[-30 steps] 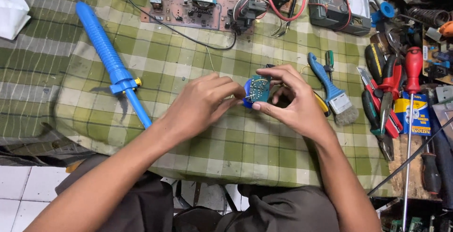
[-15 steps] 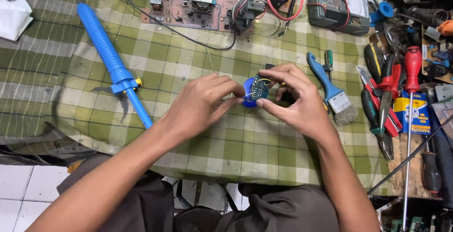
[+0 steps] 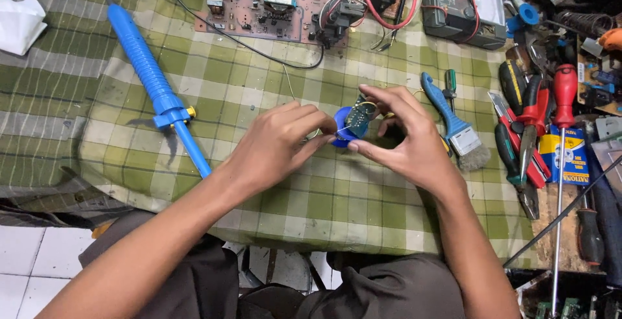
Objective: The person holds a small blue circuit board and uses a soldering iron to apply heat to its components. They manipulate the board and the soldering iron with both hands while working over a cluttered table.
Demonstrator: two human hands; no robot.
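Small blue part [image 3: 350, 126] — half-hidden by fingers [image 3: 382, 108]

Both hands pinch small blue circuit part [image 3: 353, 123] over green checked cloth [image 3: 291, 189]: left hand [image 3: 275, 144] left of it, right hand [image 3: 405, 141] right. Blue desoldering pump [image 3: 159, 92] far left of part, brush [image 3: 457, 128] just right.

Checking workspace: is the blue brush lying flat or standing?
Flat: brush lies on the cloth, bristles toward the person.

Left hand [image 3: 275, 144] and right hand [image 3: 405, 141] meet — fingertips pinched, forearms converging
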